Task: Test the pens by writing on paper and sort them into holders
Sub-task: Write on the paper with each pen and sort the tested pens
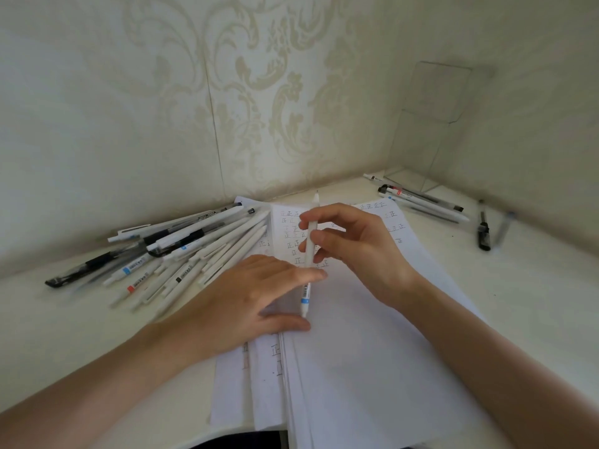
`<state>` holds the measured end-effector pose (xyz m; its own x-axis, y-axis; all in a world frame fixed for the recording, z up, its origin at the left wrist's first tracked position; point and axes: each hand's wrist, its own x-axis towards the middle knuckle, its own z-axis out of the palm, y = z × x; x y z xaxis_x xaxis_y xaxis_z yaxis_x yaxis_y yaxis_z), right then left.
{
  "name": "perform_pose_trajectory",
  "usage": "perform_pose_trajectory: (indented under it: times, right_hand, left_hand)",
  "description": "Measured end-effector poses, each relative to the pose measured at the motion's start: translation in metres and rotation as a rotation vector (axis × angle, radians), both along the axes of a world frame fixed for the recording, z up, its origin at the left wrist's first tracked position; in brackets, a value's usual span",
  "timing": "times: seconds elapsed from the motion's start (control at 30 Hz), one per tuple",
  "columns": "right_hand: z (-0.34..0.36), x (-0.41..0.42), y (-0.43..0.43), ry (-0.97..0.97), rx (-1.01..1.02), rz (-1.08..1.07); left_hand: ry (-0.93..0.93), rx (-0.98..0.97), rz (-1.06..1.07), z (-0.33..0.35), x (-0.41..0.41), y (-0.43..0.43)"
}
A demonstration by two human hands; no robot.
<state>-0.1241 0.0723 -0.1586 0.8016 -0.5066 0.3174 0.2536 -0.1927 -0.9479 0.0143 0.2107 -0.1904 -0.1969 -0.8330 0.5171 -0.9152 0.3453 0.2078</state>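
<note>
My right hand (350, 251) pinches a white pen (311, 241) with a blue band, held almost upright above the paper, tip pointing away from me. My left hand (256, 296) lies flat on the white paper (372, 367), its fingers straight, fingertips touching the lower part of the pen. The paper is a stack of sheets with rows of small written marks near its far end. A heap of white and black pens (181, 251) lies on the desk to the left. Several other pens (421, 199) lie at the back right.
A clear plastic stand (434, 124) leans in the back right corner. Two dark pens (484, 234) lie apart at the far right. Patterned wallpaper closes off the back and right sides of the white desk (534, 286). The desk's front edge is near my body.
</note>
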Motion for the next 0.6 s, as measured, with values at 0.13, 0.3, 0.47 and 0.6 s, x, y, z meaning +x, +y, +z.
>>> perform_pose_trajectory:
  times: [0.13, 0.3, 0.47, 0.6]
  right_hand:
    - [0.000, 0.001, 0.004, -0.020, 0.024, 0.036]
    - [-0.002, 0.002, 0.003, 0.017, -0.003, -0.005]
    - [-0.002, 0.000, -0.007, 0.043, 0.006, -0.124]
    - [-0.003, -0.002, -0.012, 0.064, 0.008, -0.177]
  left_hand:
    - [-0.056, -0.092, -0.050, -0.003, 0.000, -0.002]
    - [-0.054, -0.062, -0.022, -0.001, -0.001, -0.001]
    - [0.210, -0.203, 0.433, 0.003, 0.007, -0.001]
    - [0.240, -0.208, 0.882, 0.003, 0.018, -0.003]
